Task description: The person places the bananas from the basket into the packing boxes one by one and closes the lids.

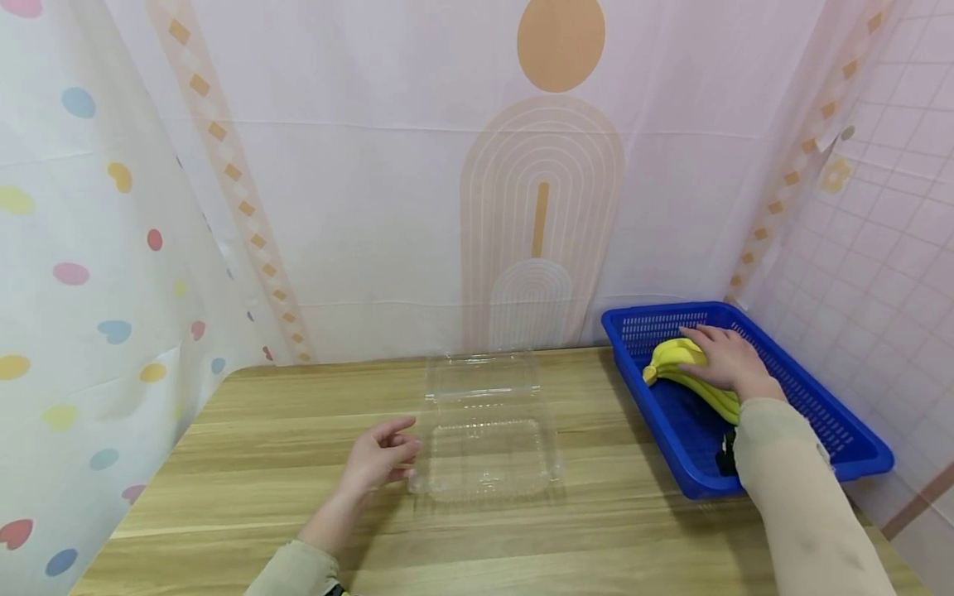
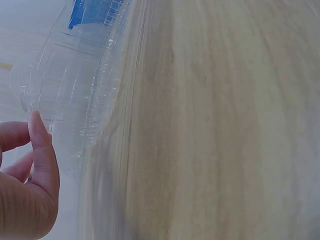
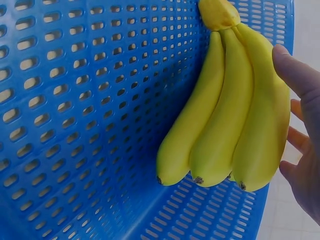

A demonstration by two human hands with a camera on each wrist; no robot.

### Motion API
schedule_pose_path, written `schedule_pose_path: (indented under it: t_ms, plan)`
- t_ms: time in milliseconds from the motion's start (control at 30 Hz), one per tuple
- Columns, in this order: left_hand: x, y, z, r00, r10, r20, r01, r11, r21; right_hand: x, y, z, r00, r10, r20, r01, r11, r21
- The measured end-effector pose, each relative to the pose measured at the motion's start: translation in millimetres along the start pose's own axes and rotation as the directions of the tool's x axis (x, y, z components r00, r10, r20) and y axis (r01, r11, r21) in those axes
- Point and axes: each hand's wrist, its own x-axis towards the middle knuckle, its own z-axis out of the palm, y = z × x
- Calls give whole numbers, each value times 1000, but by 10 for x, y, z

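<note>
A bunch of yellow bananas (image 1: 671, 354) lies in a blue perforated basket (image 1: 659, 426) at the right. Over the bunch spreads my right hand (image 1: 726, 360); in the right wrist view its thumb (image 3: 292, 67) overlaps the outermost banana (image 3: 260, 110), while the other fingertips are right at the bunch's edge. A clear plastic clamshell box (image 1: 484, 455) stands on the table with its lid raised toward the back. Beside the box's left edge is my left hand (image 1: 378, 455), fingers loosely bent; in the left wrist view a fingertip (image 2: 35, 117) overlaps the clear plastic.
The wood-grain table (image 1: 261, 447) reaches back to a patterned curtain (image 1: 373, 207). A dotted curtain (image 1: 89, 314) hangs at the left, a grid-patterned one (image 1: 879, 248) at the right. A small black item (image 1: 726, 457) shows next to the right sleeve (image 1: 782, 455).
</note>
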Motion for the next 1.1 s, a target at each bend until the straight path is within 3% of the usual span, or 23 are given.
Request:
schedule_pose_path:
  t_ms: [467,1100]
  plan:
    - [-13,-4,-9,1000,3,3,-3,1000,-2,-28,-21,27,993,25,116,-37,994,105]
    - [0,-10,-11,1000,-1,-2,1,1000,9,-21,-19,15,997,4,81,-11,996,83]
